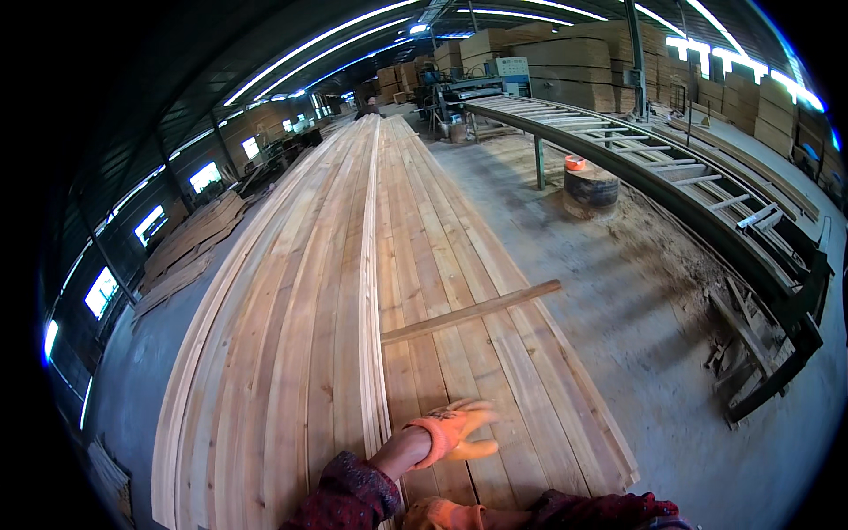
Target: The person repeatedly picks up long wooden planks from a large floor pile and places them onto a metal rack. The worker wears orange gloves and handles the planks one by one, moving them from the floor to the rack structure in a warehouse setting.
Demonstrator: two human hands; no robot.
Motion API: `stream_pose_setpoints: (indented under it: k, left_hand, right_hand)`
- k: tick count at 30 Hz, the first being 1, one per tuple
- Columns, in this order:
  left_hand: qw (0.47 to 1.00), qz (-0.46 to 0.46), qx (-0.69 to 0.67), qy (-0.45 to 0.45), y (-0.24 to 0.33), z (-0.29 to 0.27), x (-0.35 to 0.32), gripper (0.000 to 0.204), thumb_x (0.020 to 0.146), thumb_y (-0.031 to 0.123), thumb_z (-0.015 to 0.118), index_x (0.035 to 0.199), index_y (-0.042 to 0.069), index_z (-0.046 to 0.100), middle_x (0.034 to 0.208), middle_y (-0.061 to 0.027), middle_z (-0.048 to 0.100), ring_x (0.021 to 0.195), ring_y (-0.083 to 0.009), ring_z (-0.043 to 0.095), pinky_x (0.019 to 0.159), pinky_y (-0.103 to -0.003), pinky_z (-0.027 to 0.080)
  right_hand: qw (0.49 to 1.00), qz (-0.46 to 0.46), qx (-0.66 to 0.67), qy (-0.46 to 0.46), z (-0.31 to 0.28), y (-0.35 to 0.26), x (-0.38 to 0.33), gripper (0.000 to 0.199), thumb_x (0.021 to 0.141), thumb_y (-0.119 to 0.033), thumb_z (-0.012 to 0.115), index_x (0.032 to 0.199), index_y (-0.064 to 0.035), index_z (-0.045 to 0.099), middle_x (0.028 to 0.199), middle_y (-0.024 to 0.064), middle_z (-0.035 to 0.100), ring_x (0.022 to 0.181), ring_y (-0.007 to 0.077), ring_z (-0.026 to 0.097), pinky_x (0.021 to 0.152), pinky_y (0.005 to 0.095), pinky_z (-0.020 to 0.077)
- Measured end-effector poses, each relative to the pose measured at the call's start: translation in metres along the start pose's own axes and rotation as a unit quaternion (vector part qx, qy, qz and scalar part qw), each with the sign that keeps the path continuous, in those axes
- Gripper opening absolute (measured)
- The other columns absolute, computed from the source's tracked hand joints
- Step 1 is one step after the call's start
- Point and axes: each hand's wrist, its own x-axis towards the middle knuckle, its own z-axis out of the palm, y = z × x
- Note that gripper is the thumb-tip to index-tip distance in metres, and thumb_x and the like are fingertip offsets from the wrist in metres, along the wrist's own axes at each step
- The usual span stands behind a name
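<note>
Looking down a huge stack of long planks (309,291), running straight away toward the far end of the shed. Left hand (452,431) in an orange glove, fingers spread flat, resting on the lower right-hand layer of boards (459,291). Right hand (444,514) barely peeking in at the bottom edge, can't tell its fingers. Thin batten (471,311) lying crosswise just ahead of the left hand, so left clearly nearer. Long conveyor frame (671,172) off right.
</note>
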Motion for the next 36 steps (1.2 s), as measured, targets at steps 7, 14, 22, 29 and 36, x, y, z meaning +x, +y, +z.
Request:
stream_pose_setpoints:
  k: [7, 14, 22, 29, 36]
  left_hand:
    - [1.000, -0.008, 0.001, 0.006, -0.004, 0.004, -0.001, 0.070, 0.095, 0.054, 0.061, 0.150, 0.013, 0.045, 0.162, -0.0145, 0.034, 0.150, -0.0353, 0.031, 0.122, -0.045, 0.028]
    - [1.000, -0.004, 0.009, 0.009, -0.006, 0.004, -0.001, 0.070, 0.096, 0.056, 0.058, 0.150, 0.014, 0.046, 0.163, -0.0149, 0.033, 0.151, -0.0354, 0.030, 0.122, -0.045, 0.028]
    - [0.999, -0.030, 0.012, 0.007, -0.004, 0.008, 0.001, 0.070, 0.095, 0.061, 0.057, 0.149, 0.017, 0.048, 0.162, -0.0144, 0.035, 0.151, -0.0344, 0.030, 0.122, -0.046, 0.029]
    - [1.000, -0.006, -0.002, 0.012, -0.001, 0.000, 0.002, 0.068, 0.096, 0.054, 0.059, 0.149, 0.015, 0.047, 0.161, -0.0158, 0.037, 0.148, -0.0363, 0.034, 0.120, -0.046, 0.031]
    - [0.988, -0.062, -0.070, 0.125, 0.031, -0.006, -0.035, 0.060, 0.097, 0.047, 0.060, 0.145, 0.012, 0.051, 0.145, -0.0191, 0.055, 0.136, -0.0383, 0.050, 0.113, -0.045, 0.040]
  right_hand:
    - [1.000, 0.008, -0.030, -0.005, 0.005, 0.004, -0.003, 0.045, 0.087, -0.029, 0.073, 0.055, -0.0097, 0.048, 0.057, 0.0110, 0.051, 0.054, 0.0326, 0.055, 0.053, 0.0467, 0.0420]
    - [1.000, 0.016, -0.024, -0.004, 0.003, 0.002, -0.002, 0.043, 0.086, -0.029, 0.073, 0.056, -0.0096, 0.049, 0.058, 0.0109, 0.052, 0.056, 0.0326, 0.055, 0.054, 0.0466, 0.0420]
    - [1.000, 0.014, -0.008, -0.014, -0.003, 0.002, -0.003, 0.042, 0.086, -0.029, 0.074, 0.057, -0.0084, 0.051, 0.058, 0.0117, 0.052, 0.056, 0.0328, 0.055, 0.054, 0.0462, 0.0420]
    - [0.991, 0.105, 0.032, -0.074, -0.001, 0.007, -0.010, 0.030, 0.094, -0.030, 0.067, 0.074, -0.0078, 0.067, 0.069, 0.0123, 0.063, 0.063, 0.0289, 0.062, 0.061, 0.0423, 0.0488]
    - [0.957, 0.196, 0.193, -0.095, 0.008, 0.008, -0.009, 0.028, 0.095, -0.021, 0.073, 0.071, -0.0081, 0.065, 0.068, -0.0060, 0.052, 0.070, 0.0047, 0.048, 0.065, 0.0296, 0.0430]
